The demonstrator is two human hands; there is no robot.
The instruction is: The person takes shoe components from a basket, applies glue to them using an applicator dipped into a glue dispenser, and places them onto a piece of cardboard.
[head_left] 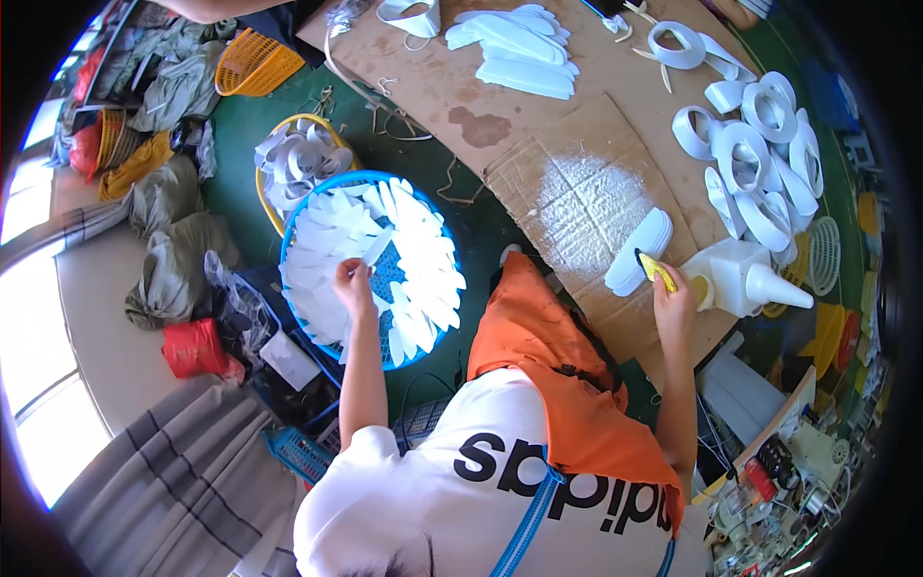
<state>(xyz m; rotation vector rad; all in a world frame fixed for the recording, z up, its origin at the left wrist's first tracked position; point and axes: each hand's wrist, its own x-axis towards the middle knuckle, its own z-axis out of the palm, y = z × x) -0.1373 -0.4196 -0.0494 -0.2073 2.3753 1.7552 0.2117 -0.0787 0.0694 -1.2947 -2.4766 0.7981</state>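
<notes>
My left hand [354, 281] reaches over a blue round basket [306, 348] full of thin white tongue-shaped strips [415, 252]. Its fingers are closed on the end of one white strip [379, 246]. On a cardboard sheet [519, 178] at the table's edge lies a small fanned stack of white rounded strips [642, 248]. My right hand [671, 293] grips a yellow brush [658, 272] with a dark tip, which is at the stack's right edge. White paste-like smears [588, 207] cover the cardboard beside the stack. A white plastic bottle [735, 276] with a cone-shaped nozzle lies right of my right hand.
White ring-shaped bands [745, 159] are heaped at the table's right. More white strips [519, 48] lie at the far side. A yellow-rimmed basket [261, 197] of white bands stands behind the blue one. Another person's arm [207, 8] shows at the top left.
</notes>
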